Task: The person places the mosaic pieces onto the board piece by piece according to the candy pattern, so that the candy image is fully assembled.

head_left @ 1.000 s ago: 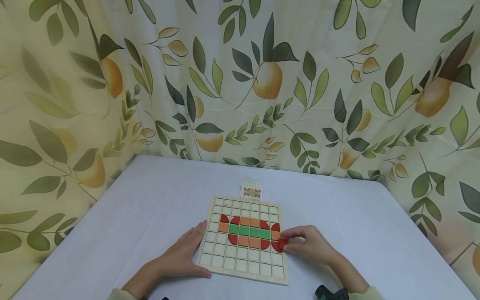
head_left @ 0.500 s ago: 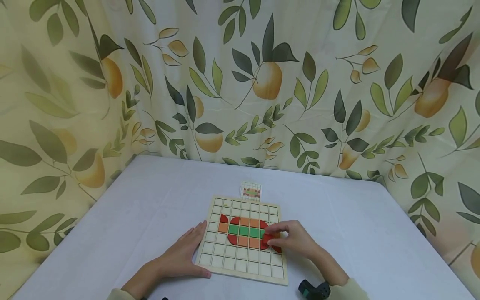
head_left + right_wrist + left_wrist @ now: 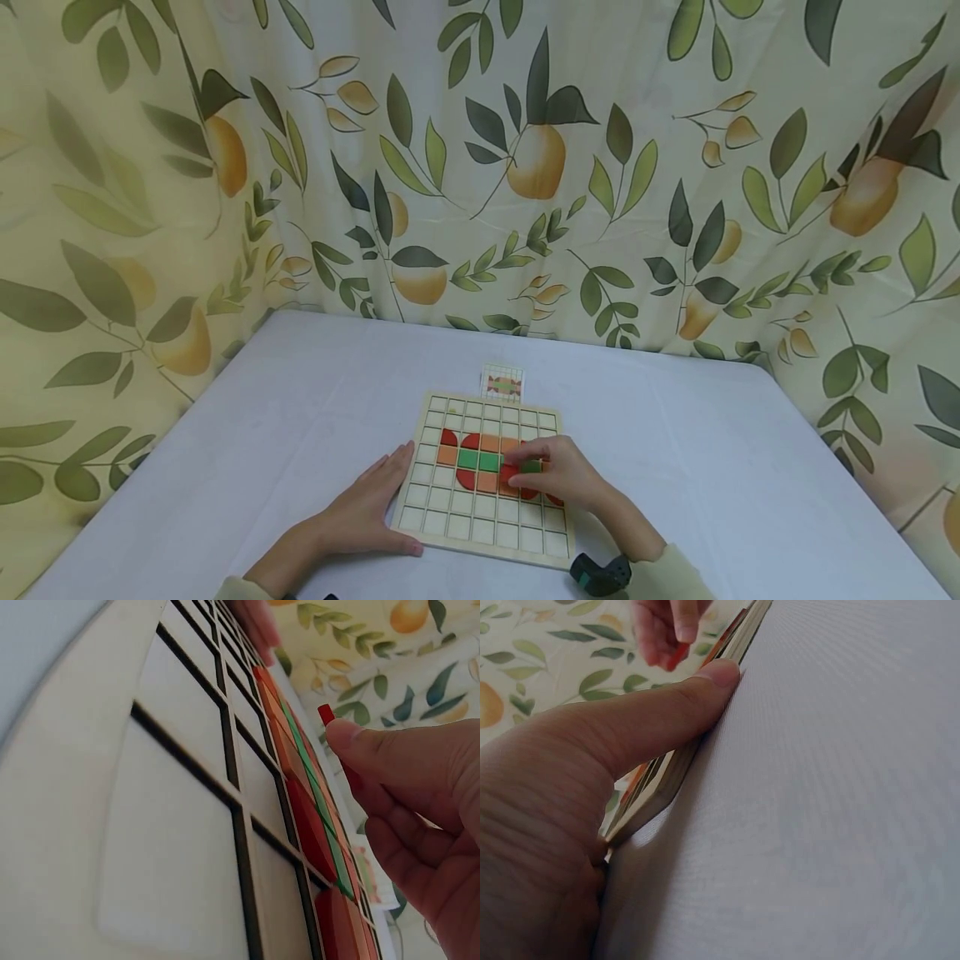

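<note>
A square wooden grid board lies on the white-covered table. Across its middle rows sit green squares, orange squares and red rounded-corner tiles. My left hand rests at the board's near left corner, fingers along its left side. The left thumb presses the board's near edge. Between thumb and fingertips my right hand pinches a red tile, held just above the board. That hand hides the right part of the pattern in the head view.
Beyond the board's far edge lies a small card printed with a similar coloured pattern on a grid. A curtain with leaves and fruit hangs behind the table. The dark wrist device sits on the right forearm.
My right hand has moved left with the red tile, from the board's right edge to above the middle of the pattern. The left hand has stayed in place.
</note>
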`<action>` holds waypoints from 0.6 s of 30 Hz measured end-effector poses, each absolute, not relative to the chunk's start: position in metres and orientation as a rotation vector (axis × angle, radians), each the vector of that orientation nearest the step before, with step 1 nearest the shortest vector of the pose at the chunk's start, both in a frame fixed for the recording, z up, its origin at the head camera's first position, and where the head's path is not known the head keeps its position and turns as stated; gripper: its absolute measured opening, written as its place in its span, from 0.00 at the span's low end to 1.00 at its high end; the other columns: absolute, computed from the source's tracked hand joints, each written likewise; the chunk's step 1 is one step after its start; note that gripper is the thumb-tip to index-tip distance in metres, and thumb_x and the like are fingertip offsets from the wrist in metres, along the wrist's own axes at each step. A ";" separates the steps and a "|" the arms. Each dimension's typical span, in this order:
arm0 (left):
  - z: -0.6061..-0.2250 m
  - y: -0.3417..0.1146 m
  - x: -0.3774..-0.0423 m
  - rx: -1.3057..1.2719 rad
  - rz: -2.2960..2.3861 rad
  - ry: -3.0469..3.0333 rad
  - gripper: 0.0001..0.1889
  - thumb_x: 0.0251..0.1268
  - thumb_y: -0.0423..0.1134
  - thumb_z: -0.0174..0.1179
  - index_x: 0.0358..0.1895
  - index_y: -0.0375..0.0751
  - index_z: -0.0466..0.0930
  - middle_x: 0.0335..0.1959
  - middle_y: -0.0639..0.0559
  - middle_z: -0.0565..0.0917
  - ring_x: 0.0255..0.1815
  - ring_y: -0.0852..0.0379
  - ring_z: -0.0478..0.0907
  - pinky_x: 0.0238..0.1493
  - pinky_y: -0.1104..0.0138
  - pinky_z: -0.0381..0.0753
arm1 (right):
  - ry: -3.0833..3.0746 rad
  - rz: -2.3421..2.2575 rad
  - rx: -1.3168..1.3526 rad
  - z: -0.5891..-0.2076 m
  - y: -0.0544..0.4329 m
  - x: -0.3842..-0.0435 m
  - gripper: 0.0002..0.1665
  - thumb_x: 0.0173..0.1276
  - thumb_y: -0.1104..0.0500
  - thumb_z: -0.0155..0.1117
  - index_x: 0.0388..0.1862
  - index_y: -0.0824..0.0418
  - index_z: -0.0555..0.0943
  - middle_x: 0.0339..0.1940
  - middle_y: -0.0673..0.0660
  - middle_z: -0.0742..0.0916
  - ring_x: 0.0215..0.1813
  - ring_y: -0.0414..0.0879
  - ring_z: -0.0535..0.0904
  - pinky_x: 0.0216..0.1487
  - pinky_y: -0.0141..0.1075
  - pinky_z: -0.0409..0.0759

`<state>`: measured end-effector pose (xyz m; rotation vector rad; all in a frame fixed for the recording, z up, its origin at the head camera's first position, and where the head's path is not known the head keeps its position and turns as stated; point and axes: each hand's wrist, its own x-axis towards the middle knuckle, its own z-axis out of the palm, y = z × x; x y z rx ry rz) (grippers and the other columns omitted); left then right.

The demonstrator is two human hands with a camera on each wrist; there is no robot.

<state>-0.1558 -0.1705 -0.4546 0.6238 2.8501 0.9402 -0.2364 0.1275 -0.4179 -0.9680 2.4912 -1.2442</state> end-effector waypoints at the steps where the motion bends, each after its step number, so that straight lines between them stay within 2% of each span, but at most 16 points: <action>1: -0.455 -0.171 -0.156 0.623 0.939 2.851 0.67 0.32 0.74 0.63 0.72 0.34 0.41 0.73 0.44 0.48 0.72 0.54 0.42 0.69 0.55 0.44 | 2.483 -1.248 -0.977 -0.418 0.125 -0.237 0.17 0.56 0.58 0.70 0.44 0.63 0.84 0.39 0.50 0.86 0.44 0.44 0.80 0.47 0.40 0.78; 10: -0.454 -0.171 -0.156 0.628 0.934 2.848 0.67 0.33 0.74 0.62 0.72 0.35 0.41 0.73 0.45 0.47 0.72 0.54 0.42 0.69 0.55 0.43 | 2.452 -1.216 -1.037 -0.423 0.107 -0.239 0.14 0.56 0.58 0.70 0.43 0.59 0.85 0.40 0.46 0.86 0.46 0.40 0.79 0.49 0.36 0.77; 18: -0.455 -0.172 -0.156 0.647 0.919 2.855 0.67 0.34 0.74 0.61 0.72 0.35 0.40 0.73 0.45 0.47 0.72 0.54 0.42 0.68 0.55 0.44 | 2.436 -1.192 -1.110 -0.423 0.093 -0.238 0.15 0.56 0.57 0.70 0.43 0.60 0.84 0.39 0.45 0.86 0.45 0.38 0.79 0.46 0.34 0.77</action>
